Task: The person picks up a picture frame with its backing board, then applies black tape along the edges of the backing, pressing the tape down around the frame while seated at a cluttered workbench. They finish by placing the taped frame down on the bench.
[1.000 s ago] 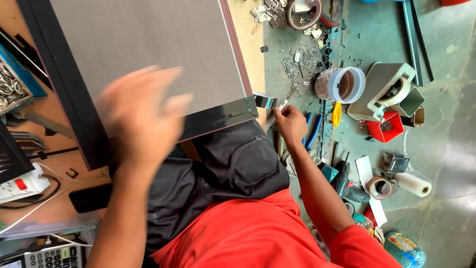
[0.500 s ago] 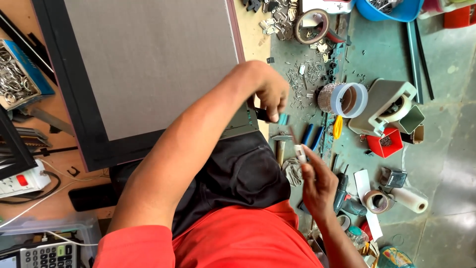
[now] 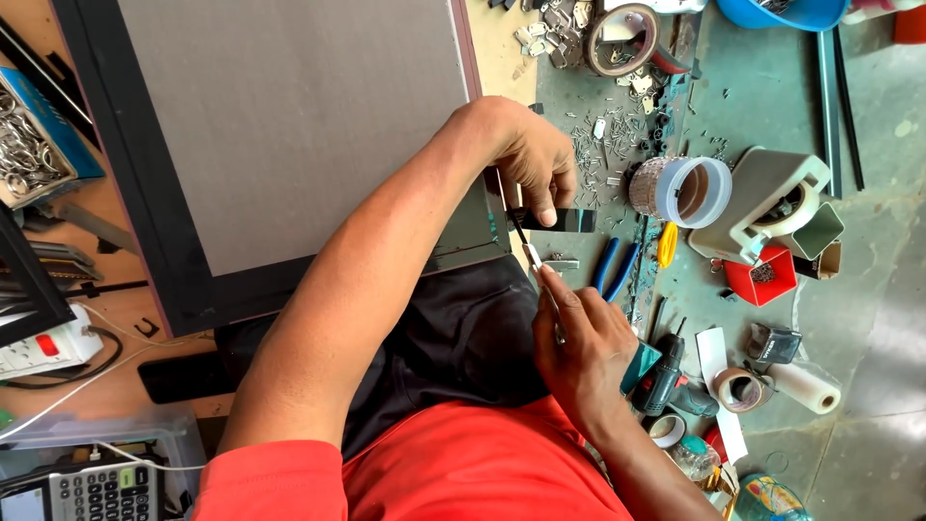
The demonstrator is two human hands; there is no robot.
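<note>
The left hand (image 3: 535, 164) reached across the body and pinched a small dark metal strip (image 3: 559, 220) at the lower right corner of the framed mesh panel (image 3: 289, 135). The thumb and the fingers closed on the strip, apparently to keep it steady against the black frame edge. The strip lay almost horizontal, with its long axis going left to right and its free end toward the blue-handled pliers (image 3: 612, 268).

The right hand (image 3: 584, 352) was closed around a thin metal tool (image 3: 540, 280), probably a small screwdriver or a blade; which one could not be told. The tool was held like a pen. Its long axis went diagonally, and the tip pointed up and a little left, toward the strip and the frame corner. The tip seemed to touch just beside the strip, so one hand fixed the part while the other worked on it.

The panel lay flat on the worktop (image 3: 106, 386), and its corner hung over the person's lap. Loose screws (image 3: 608, 145) were scattered near, and a round plastic container (image 3: 680, 191) stood beside them.
</note>
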